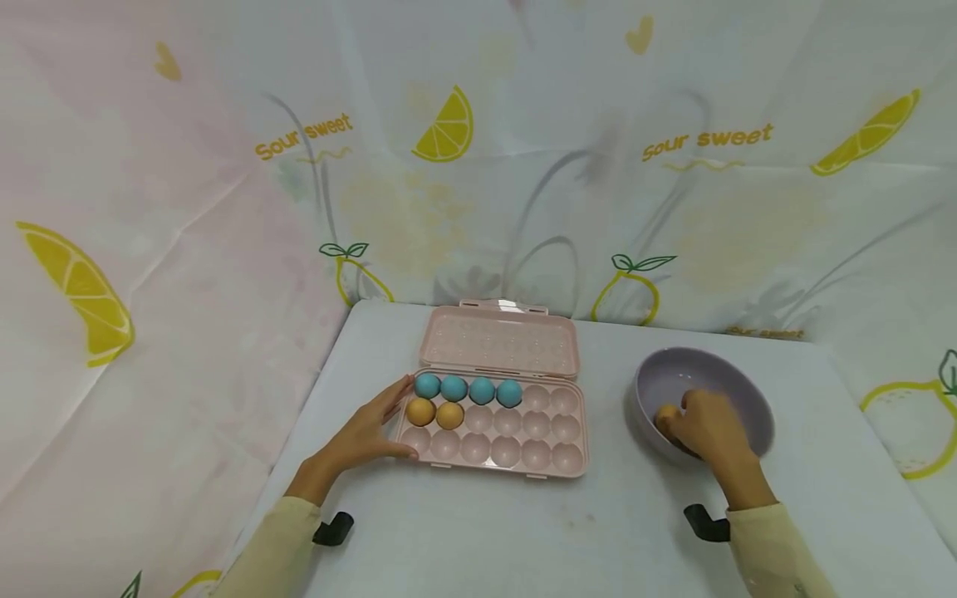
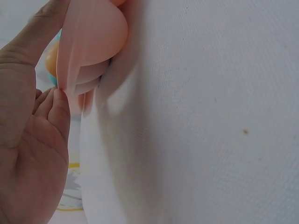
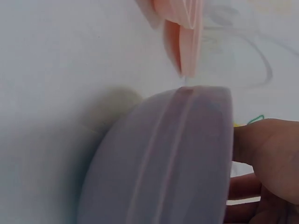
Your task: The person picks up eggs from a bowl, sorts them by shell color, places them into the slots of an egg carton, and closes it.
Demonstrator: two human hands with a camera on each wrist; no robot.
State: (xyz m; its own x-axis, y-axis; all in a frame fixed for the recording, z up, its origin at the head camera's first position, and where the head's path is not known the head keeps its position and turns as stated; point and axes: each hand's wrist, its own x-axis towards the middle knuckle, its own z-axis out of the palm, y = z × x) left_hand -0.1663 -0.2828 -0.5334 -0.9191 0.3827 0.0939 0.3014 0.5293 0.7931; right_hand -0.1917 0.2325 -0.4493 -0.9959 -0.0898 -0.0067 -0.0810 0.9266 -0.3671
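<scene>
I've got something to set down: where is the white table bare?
The white table is bare narrowly between the pink plastic egg tray and round purple bowl, and in front of the tray. Crowded: the tray's left end, at the left hand, and the bowl, with the right hand inside.

between carton [image 1: 505,453] and bowl [image 1: 669,374]: free | above carton: free | bowl: walls in right fingers [image 3: 245,186]

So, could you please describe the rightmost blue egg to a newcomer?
On the table lies an open pink egg carton. Its back row holds four blue eggs; of these, only the rightmost egg has an empty cup on its right.
</scene>
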